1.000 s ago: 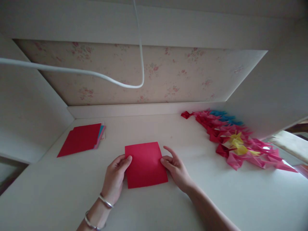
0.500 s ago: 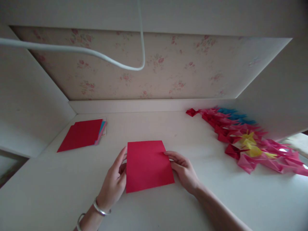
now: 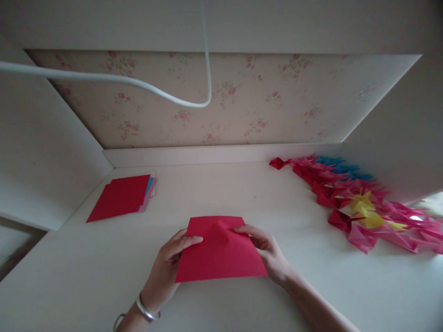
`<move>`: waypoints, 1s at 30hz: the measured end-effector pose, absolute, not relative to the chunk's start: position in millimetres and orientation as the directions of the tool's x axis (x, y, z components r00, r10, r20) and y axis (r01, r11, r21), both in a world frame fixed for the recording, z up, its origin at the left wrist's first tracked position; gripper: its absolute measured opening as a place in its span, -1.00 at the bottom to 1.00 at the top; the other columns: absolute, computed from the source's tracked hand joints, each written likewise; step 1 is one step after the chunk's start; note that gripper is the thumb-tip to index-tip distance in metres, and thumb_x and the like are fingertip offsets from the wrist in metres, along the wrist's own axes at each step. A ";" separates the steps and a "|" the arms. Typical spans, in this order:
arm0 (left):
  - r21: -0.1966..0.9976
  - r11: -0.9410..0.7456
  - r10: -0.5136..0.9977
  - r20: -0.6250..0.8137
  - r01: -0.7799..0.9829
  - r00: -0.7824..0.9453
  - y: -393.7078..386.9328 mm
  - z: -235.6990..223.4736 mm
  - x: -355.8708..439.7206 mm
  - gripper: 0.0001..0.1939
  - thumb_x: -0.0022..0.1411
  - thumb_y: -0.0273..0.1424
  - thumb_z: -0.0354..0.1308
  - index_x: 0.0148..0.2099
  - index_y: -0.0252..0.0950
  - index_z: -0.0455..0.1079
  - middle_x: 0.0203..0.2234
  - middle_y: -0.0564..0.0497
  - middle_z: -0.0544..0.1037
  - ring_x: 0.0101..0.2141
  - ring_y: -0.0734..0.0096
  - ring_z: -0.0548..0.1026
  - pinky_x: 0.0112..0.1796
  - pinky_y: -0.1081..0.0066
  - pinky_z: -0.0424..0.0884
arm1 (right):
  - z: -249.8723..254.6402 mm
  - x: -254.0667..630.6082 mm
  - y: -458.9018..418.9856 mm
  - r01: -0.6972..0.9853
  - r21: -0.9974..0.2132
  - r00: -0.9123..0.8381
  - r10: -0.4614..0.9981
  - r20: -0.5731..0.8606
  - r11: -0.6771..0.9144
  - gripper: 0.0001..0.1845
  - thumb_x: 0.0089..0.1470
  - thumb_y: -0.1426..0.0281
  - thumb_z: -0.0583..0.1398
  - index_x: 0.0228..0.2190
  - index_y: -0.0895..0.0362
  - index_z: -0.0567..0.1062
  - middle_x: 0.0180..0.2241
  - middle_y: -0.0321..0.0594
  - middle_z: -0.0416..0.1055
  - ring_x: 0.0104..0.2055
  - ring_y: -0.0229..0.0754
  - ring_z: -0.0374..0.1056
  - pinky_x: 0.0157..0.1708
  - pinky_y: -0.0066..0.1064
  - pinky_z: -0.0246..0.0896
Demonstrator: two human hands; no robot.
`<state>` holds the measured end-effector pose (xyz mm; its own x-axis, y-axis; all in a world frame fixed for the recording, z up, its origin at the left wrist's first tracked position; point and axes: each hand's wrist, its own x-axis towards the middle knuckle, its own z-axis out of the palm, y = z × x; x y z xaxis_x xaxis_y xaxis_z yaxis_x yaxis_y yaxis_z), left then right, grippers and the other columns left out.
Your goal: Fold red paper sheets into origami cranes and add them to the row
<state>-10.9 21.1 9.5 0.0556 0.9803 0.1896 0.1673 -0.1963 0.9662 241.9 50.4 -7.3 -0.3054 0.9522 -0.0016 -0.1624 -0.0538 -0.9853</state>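
Observation:
A square sheet of red paper (image 3: 221,258) is held between my two hands above the white table, its near edge tilted up toward me and its surface slightly bulged near the far edge. My left hand (image 3: 169,256) grips the left side, thumb on top and the other fingers partly hidden behind. On the right side, my right hand (image 3: 266,251) pinches the sheet with a fingertip on its upper face; the thumb is mostly hidden. No crease line shows clearly in the paper.
A stack of coloured paper (image 3: 122,196), red on top, lies at the left of the white table (image 3: 214,189). Many folded paper figures (image 3: 341,193) in red, pink, blue and yellow cover the right side. A white cable (image 3: 138,84) hangs in front of the flowered wall panel.
My grip on the red sheet has shifted on both sides. The sheet has gone from lying nearly flat in view to being tilted and bowed, and the camera view has moved slightly.

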 end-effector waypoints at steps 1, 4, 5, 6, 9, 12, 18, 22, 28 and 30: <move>0.968 -0.187 0.982 0.181 0.167 0.051 20.9 9.7 -11.1 -0.69 0.08 -0.51 0.30 -0.17 0.00 0.65 -0.09 -0.03 0.60 -0.20 0.28 0.64 -0.27 0.47 0.59 | -7.4 242.1 50.5 -0.152 -0.988 -0.299 0.954 0.014 -0.033 -0.74 -0.05 0.24 0.39 -0.23 -0.07 0.66 -0.11 -0.18 0.61 -0.14 -0.09 0.53 -0.17 -0.31 0.42; 0.973 -0.165 0.986 0.160 0.161 0.043 21.3 10.3 -11.3 -0.70 0.07 -0.50 0.32 -0.19 0.00 0.65 -0.03 -0.04 0.59 -0.17 0.25 0.64 -0.22 0.44 0.59 | -9.9 242.1 50.6 -0.151 -0.988 -0.302 0.953 0.024 -0.023 -0.73 -0.04 0.26 0.40 -0.22 -0.09 0.65 -0.11 -0.19 0.61 -0.15 -0.10 0.54 -0.18 -0.33 0.44; 0.974 -0.163 0.986 0.159 0.158 0.043 21.7 10.3 -11.2 -0.70 0.06 -0.50 0.32 -0.19 0.00 0.65 -0.03 -0.04 0.59 -0.16 0.25 0.64 -0.22 0.43 0.59 | -10.9 241.9 50.5 -0.157 -0.987 -0.316 0.949 0.022 -0.030 -0.71 -0.03 0.26 0.41 -0.19 -0.11 0.65 -0.10 -0.19 0.60 -0.15 -0.10 0.54 -0.20 -0.33 0.45; 0.975 -0.164 0.986 0.159 0.152 0.044 22.1 10.3 -11.1 -0.70 0.05 -0.50 0.33 -0.18 0.00 0.65 -0.04 -0.05 0.59 -0.16 0.24 0.64 -0.21 0.42 0.59 | -11.7 241.7 50.3 -0.167 -0.985 -0.335 0.942 0.021 -0.037 -0.67 -0.03 0.26 0.41 -0.15 -0.12 0.64 -0.09 -0.18 0.60 -0.15 -0.09 0.54 -0.21 -0.32 0.47; 0.978 -0.171 0.985 0.166 0.121 0.053 22.9 10.3 -10.5 -0.69 0.03 -0.50 0.35 -0.19 0.00 0.66 -0.04 -0.06 0.59 -0.17 0.22 0.64 -0.21 0.40 0.59 | -13.5 241.6 49.6 -0.181 -0.982 -0.394 0.919 0.026 -0.050 -0.59 -0.02 0.25 0.40 -0.07 -0.14 0.60 -0.03 -0.17 0.57 -0.11 -0.05 0.55 -0.18 -0.26 0.48; 0.981 -0.166 0.984 0.158 0.103 0.077 21.9 10.8 -9.8 -0.71 0.05 -0.49 0.35 -0.19 -0.01 0.66 -0.04 -0.06 0.58 -0.18 0.22 0.64 -0.23 0.42 0.59 | -14.8 242.8 49.4 -0.131 -0.991 -0.408 0.913 0.030 -0.026 -0.65 -0.02 0.23 0.40 -0.13 -0.06 0.64 -0.06 -0.10 0.59 -0.15 -0.02 0.56 -0.21 -0.27 0.49; 0.982 -0.148 0.984 0.135 0.117 0.115 21.2 7.8 -10.6 -0.73 0.09 -0.46 0.33 -0.17 -0.03 0.65 -0.04 -0.08 0.55 -0.19 0.23 0.64 -0.29 0.45 0.59 | -17.9 245.9 50.9 -0.098 -0.995 -0.393 0.918 0.052 0.014 -0.66 -0.03 0.17 0.40 -0.20 0.02 0.67 -0.16 -0.05 0.63 -0.20 -0.01 0.57 -0.26 -0.28 0.49; 0.970 -0.161 0.983 0.140 0.184 0.119 22.2 2.7 -12.8 -0.79 0.12 -0.40 0.31 -0.17 -0.08 0.65 -0.02 -0.10 0.54 -0.18 0.21 0.62 -0.30 0.43 0.58 | -14.6 245.8 51.2 -0.097 -0.995 -0.381 0.923 0.059 0.024 -0.64 -0.05 0.15 0.40 -0.21 0.03 0.67 -0.18 -0.06 0.63 -0.23 -0.03 0.57 -0.28 -0.29 0.47; 0.934 -0.168 0.985 0.148 0.315 0.087 21.4 -2.4 -16.9 -0.82 0.24 -0.30 0.25 -0.35 -0.19 0.64 -0.12 -0.07 0.60 -0.09 0.21 0.56 -0.18 0.41 0.54 | -1.2 245.4 48.9 -0.012 -0.999 -0.355 0.934 0.045 0.043 -0.71 0.02 0.15 0.35 -0.54 0.10 0.65 -0.42 -0.15 0.57 -0.38 -0.15 0.45 -0.40 -0.38 0.33; 0.952 -0.129 0.990 0.108 0.279 0.090 20.8 -3.2 -17.1 -0.78 0.26 -0.27 0.23 -0.36 -0.23 0.63 -0.10 -0.07 0.58 -0.24 0.32 0.59 -0.29 0.46 0.53 | -2.8 245.7 48.6 -0.022 -1.000 -0.342 0.939 0.020 0.013 -0.71 0.02 0.16 0.35 -0.52 0.13 0.65 -0.46 -0.17 0.54 -0.43 -0.18 0.41 -0.44 -0.40 0.30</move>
